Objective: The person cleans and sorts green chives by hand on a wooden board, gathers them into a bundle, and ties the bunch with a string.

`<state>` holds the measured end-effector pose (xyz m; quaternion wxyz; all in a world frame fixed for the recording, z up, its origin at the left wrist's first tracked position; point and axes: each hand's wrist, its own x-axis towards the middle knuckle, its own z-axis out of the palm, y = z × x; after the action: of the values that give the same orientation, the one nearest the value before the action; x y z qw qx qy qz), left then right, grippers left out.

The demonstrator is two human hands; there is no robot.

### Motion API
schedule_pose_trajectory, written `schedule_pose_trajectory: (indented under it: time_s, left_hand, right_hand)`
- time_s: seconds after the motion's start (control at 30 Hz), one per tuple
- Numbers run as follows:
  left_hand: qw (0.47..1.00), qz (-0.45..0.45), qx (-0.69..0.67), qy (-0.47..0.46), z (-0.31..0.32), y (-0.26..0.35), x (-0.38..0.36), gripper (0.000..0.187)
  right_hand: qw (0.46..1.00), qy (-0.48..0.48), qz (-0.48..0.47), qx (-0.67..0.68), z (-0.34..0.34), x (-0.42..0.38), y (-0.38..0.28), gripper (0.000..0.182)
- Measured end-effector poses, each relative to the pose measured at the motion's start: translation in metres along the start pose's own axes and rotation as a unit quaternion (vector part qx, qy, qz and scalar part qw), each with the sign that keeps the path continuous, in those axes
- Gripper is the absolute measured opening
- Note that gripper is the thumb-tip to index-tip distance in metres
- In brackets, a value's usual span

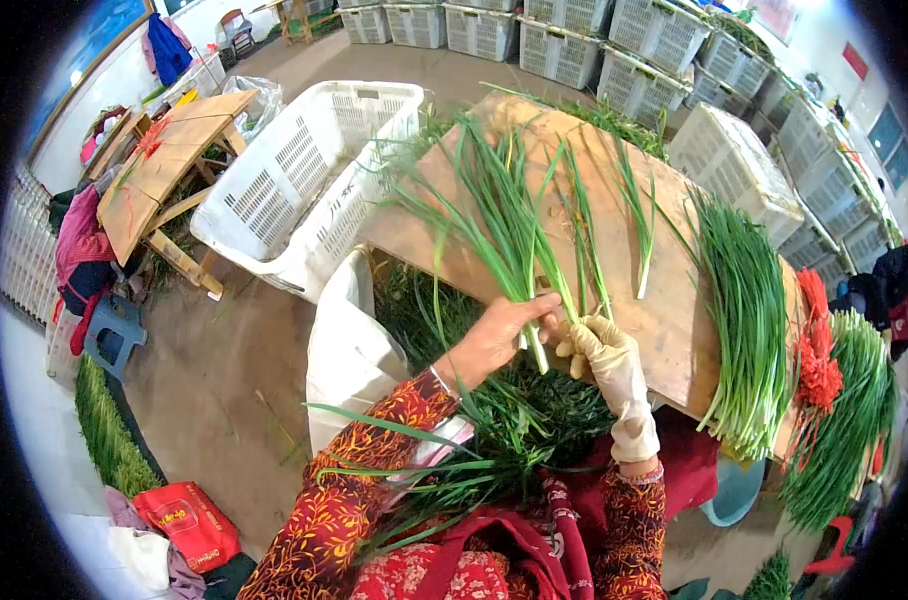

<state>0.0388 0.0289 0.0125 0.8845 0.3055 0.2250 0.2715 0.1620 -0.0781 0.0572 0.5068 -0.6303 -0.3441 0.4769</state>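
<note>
My left hand (499, 338), bare, is closed around the lower stems of a small bunch of garlic chives (499, 215), whose leaves fan out over the wooden table (444, 240). Close beside it, my right hand (606, 360) wears a pale glove and pinches the lower end of a stalk at the bunch's edge. A few loose chives (639, 225) lie on the boards just beyond. To the right rests a large, lined-up pile of chives (746, 320). Dark green leaf scraps (534, 415) cover my lap below the hands.
Red ties (817, 345) hang at the table's right end, beside another chive pile (846, 420). A white plastic crate (304, 180) stands left of the table. Several stacked crates (564, 50) line the back. A blue stool (114, 332) and a red bag (187, 525) are at left.
</note>
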Motion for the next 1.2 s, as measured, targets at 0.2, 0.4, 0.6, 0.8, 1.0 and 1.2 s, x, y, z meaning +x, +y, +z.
schedule_pose_trajectory:
  time_s: [0.2, 0.4, 0.6, 0.8, 1.0, 1.2]
  left_hand:
    - [0.999, -0.014, -0.026, -0.018, -0.002, -0.003, 0.0, 0.014]
    - [1.0, -0.016, -0.005, 0.014, 0.005, 0.001, -0.007, 0.012]
    - [1.0, -0.019, -0.024, 0.009, 0.008, -0.004, -0.006, 0.017]
    - [0.998, 0.011, 0.056, -0.01, 0.005, -0.005, -0.004, 0.023]
    - [0.996, 0.056, -0.021, 0.072, 0.004, 0.017, -0.01, 0.028]
    - [0.943, 0.319, 0.066, 0.061, -0.018, 0.075, -0.003, 0.028]
  right_hand:
    - [1.0, 0.006, -0.006, 0.023, 0.001, -0.005, 0.006, 0.03]
    - [0.997, 0.033, -0.051, 0.038, 0.001, -0.003, 0.01, 0.026]
    - [0.993, 0.052, -0.088, -0.056, 0.003, 0.002, 0.015, 0.017]
    - [0.994, 0.065, -0.083, 0.015, 0.002, 0.004, 0.016, 0.016]
    - [0.98, 0.11, -0.109, 0.125, -0.005, -0.013, -0.005, 0.02]
    - [0.768, -0.324, 0.019, -0.552, -0.006, -0.049, -0.001, 0.033]
